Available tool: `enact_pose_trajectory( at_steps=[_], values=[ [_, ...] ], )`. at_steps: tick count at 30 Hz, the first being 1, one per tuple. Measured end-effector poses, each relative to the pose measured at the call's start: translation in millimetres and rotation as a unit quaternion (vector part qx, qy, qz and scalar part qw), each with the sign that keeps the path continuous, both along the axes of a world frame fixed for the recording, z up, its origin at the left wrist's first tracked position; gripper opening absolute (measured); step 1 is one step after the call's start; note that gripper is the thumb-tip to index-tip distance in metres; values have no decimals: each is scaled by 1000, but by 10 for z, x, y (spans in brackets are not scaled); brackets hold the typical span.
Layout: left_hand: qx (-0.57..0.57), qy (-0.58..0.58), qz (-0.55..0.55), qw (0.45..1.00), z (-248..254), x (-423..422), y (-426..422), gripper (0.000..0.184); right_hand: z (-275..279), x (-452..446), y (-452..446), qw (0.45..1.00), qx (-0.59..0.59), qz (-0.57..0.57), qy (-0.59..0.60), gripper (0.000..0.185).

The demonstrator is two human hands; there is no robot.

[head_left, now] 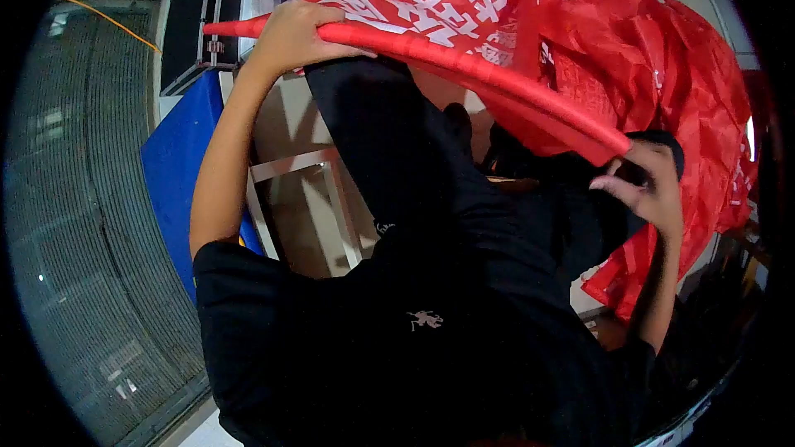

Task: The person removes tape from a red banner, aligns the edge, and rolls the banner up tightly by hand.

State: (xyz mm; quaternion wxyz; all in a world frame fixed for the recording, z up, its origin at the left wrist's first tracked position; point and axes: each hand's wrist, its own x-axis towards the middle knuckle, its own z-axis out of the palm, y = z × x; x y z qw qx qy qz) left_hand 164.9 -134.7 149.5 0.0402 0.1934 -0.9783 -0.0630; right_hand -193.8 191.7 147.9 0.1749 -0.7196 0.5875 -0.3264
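A large red cloth (580, 58) with white characters spreads across the top and right of the head view. Its long rolled or sleeved edge (480, 74) runs from upper left down to the right, over the person's legs. Near the left end, my left hand (298, 31) is wrapped round this edge, and a pointed red tip sticks out beyond it. At the other end, my right hand (646, 182) is beside the edge, thumb and fingers curled and apart, the fingertips near or on the cloth. Whether they grip it is unclear.
A black case with metal edges (189, 33) stands at the upper left, above a blue panel (178, 149). A pale frame (331, 190) is left of the legs. Ribbed glass or shutter (74, 199) fills the far left, with an orange cord (108, 18).
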Motion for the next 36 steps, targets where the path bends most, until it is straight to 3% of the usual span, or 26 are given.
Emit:
enact_pose_trajectory(
  at_steps=[2, 3, 5, 6, 7, 8, 10, 12, 13, 15, 16, 19, 20, 21, 23, 25, 27, 29, 31, 33, 35, 36],
  values=[
    [-44, 24, -11, 999, -53, -124, 6, 47, -190, -136, 87, 973, 169, 19, -155, 32],
    [-69, 24, -14, 997, -92, -213, 11, 43, -296, -201, 132, 973, 167, 22, -157, 32],
    [-91, 16, -14, 996, -147, -430, 37, 40, -531, -338, 231, 837, 276, -18, -473, 42],
    [-126, 47, -24, 991, -79, -241, -35, 38, -536, -89, 252, 769, 253, 3, -587, 57],
    [-161, 68, -31, 984, -88, -253, -36, 38, -544, 27, 279, 656, 245, -15, -713, 61],
    [-160, 66, -33, 984, -81, -275, -39, 38, -588, 49, 343, 598, 242, -43, -763, 63],
    [-203, 73, -37, 976, -30, -317, -22, 33, -506, 82, 407, 539, 233, -70, -807, 65],
    [-178, 90, -40, 979, -52, -243, -79, 31, -298, 205, 341, 634, 228, -94, -733, 65],
    [-153, 105, -43, 982, -45, -178, -118, 29, -240, 168, 289, 741, 217, -59, -632, 60],
    [-120, 85, -35, 988, -14, -39, -203, 27, -189, 240, 240, 919, 118, -114, -359, 55],
    [-85, 68, -28, 994, 13, 43, -247, 26, -15, 248, 178, 968, 113, -115, -193, 53],
    [-66, 64, -13, 996, 27, 115, -284, 25, 115, 306, 79, 989, 61, -94, -92, 47],
    [-67, 65, -13, 995, 32, 110, -276, 25, 74, 316, 92, 969, 112, -106, -195, 40],
    [-79, 66, -9, 995, 46, 114, -267, 25, 56, 332, 102, 969, 111, -106, -193, 40],
    [-91, 66, -2, 994, 37, 108, -255, 25, -18, 359, 143, 852, 220, -100, -465, 32],
    [-131, 87, -10, 988, -10, 82, -236, 27, -191, 393, 227, 855, 216, -91, -463, 34],
    [-154, 82, -15, 984, -40, 30, -189, 29, -268, 387, 280, 733, 243, -92, -628, 40],
    [-177, 82, -25, 981, -58, -9, -154, 30, -395, 384, 369, 723, 241, -108, -639, 49],
    [-210, 78, -5, 975, -66, -30, -92, 32, -409, 415, 428, 479, 195, -30, -855, 55],
    [-217, 100, -16, 971, -71, 26, -79, 33, -363, 531, 464, 404, 179, -27, -897, 60],
    [-213, 154, -40, 964, -151, 117, -174, 31, -290, 643, 422, 460, 167, 26, -871, 61],
    [-174, 139, -35, 974, -197, 192, -218, 28, -233, 660, 420, 595, 189, -32, -781, 61]
  ],
)
